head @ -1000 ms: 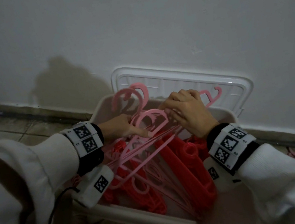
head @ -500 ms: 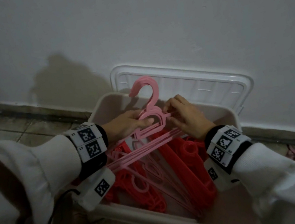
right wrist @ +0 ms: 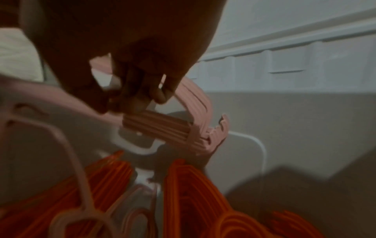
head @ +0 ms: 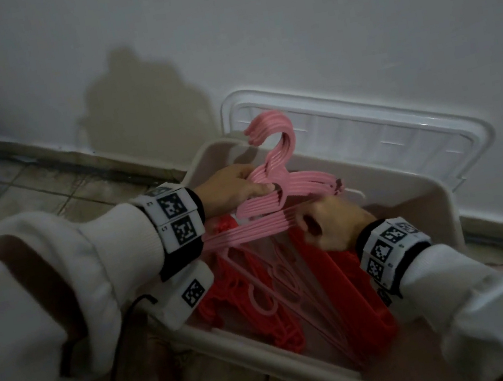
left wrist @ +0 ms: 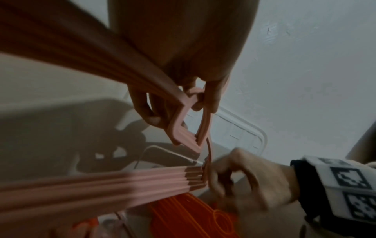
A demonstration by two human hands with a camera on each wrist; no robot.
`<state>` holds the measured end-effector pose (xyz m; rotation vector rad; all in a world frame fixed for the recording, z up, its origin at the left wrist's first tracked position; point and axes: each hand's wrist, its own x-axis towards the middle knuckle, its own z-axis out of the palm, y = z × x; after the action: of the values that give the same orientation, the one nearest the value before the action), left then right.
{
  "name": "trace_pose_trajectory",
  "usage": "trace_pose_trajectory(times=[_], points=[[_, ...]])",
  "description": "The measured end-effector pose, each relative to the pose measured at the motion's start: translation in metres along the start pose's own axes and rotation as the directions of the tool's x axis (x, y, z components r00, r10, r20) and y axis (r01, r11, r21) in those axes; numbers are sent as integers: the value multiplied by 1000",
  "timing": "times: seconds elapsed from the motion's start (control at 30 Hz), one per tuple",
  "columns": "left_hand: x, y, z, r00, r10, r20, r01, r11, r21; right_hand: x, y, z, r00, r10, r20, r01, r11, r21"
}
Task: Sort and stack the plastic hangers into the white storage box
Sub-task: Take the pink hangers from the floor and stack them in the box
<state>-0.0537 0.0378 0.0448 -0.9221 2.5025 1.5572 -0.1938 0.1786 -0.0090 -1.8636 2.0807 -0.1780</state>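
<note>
A stack of several pink hangers (head: 282, 185) is held upright over the white storage box (head: 410, 193), hooks pointing up toward the wall. My left hand (head: 233, 188) grips the stack at its neck and left shoulder (left wrist: 183, 112). My right hand (head: 329, 224) pinches the bottom bars near the stack's right end (right wrist: 158, 127). Red hangers (head: 341, 278) lie in the box below, in bundles left and right (right wrist: 193, 193). A few loose pink hangers (head: 260, 292) lie between them.
The box's clear lid (head: 400, 132) leans against the white wall behind the box. Tiled floor (head: 28, 194) runs to the left along the skirting. A black cable (head: 115, 379) hangs from my left wrist over the box's near rim.
The pink hangers were loosely fanned; both hands have gathered them into one aligned stack and lifted it slightly. The right hand slid down from the hooks to the bottom bars.
</note>
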Motion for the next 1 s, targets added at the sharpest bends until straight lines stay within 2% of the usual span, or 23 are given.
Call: trace_pose_trajectory(times=[0.07,0.13,0.2,0.27,0.5,0.6,0.73,0.8,0.9,1.0], points=[[1,-1,-7,1000,-13,-20,13,1000,-11,7,0,18,975,7,223,0,999,-34],[3,0,-12,1000,-12,-28,11,1000,-25,13,2,42,908,54,415,-45,998,-31],[3,1,-14,1000,-6,-21,6,1000,-21,17,-1,58,865,50,500,-78,996,35],[3,3,-15,1000,8,-10,-8,1000,-1,20,-9,67,847,46,529,-98,993,70],[8,9,-22,1000,28,-12,-28,999,-38,36,-40,68,867,-98,489,82,995,54],[11,11,-26,1000,16,-26,-15,1000,5,32,-41,63,892,-115,437,77,992,103],[10,14,-26,1000,11,-22,-11,1000,17,22,-44,65,876,-148,458,46,973,226],[8,16,-24,1000,15,-22,-14,1000,7,18,-48,67,891,-130,434,42,977,208],[6,17,-23,1000,21,-18,-22,1000,-14,17,-51,69,913,-18,407,-31,993,113],[3,17,-22,1000,23,-11,-24,999,-21,22,-54,71,901,-17,433,19,1000,0]])
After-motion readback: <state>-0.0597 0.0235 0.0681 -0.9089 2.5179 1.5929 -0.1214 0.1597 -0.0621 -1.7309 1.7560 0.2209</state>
